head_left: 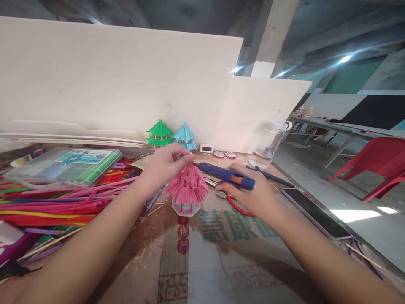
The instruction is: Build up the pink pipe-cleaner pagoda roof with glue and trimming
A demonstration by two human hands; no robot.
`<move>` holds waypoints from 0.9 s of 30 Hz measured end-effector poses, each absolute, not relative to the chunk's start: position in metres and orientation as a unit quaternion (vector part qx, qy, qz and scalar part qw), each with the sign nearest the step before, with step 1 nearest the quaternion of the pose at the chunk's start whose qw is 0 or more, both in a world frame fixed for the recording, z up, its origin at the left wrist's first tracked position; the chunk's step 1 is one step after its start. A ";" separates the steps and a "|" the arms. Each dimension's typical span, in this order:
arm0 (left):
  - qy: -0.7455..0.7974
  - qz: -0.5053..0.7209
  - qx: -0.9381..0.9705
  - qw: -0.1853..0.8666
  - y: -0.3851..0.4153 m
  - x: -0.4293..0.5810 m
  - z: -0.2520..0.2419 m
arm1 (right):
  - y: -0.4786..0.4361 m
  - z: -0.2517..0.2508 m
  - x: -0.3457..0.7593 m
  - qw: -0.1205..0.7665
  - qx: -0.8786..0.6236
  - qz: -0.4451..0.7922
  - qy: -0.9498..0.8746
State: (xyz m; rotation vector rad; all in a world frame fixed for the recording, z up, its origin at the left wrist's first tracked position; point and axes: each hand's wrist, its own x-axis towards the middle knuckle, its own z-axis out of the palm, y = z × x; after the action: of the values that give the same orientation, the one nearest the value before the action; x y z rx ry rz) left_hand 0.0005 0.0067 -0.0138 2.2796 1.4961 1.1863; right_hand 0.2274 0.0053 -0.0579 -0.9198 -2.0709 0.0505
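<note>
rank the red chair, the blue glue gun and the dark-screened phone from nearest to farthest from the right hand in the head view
1. Blue glue gun: held in the right hand.
2. Dark-screened phone: lying to the hand's right.
3. Red chair: farther right, in the background.

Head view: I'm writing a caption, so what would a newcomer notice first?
The pink fringed model in the center likely comes first, its top at the left grip. The blue glue gun in the right grip is next, then the brightly colored stems heaped at the picture's left.
</note>
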 end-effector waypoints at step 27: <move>0.501 0.409 0.758 0.089 0.007 -0.004 -0.014 | 0.001 -0.053 0.227 0.402 -0.406 0.012 -0.821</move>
State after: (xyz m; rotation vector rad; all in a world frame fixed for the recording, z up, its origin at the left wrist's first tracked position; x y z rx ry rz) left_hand -0.0040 0.0067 -0.0143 2.2544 1.4893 1.2159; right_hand 0.2266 0.0011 -0.0531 -1.0255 -2.0755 0.0299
